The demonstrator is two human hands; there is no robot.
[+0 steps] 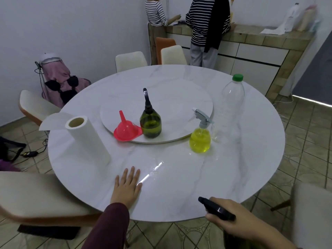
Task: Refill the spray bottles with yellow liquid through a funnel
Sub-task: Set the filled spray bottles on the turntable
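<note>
The head view shows a round table [179, 186] with one turntable [176, 97] carrying one pink funnel [126, 129], mouth down, and one dark green spray bottle [150, 123]. One clear spray bottle [200, 139] of yellow liquid stands beside one empty plastic bottle [231, 105]. One paper roll [88, 141] stands left. The left hand [128, 187] lies flat on the table, fingers straight. The right hand [237, 220] grips a black spray head [217, 209].

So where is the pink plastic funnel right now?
The pink plastic funnel lies mouth-down, spout up, on the near-left edge of the round white turntable, right beside the dark green spray bottle and right of the white paper towel roll.
</note>
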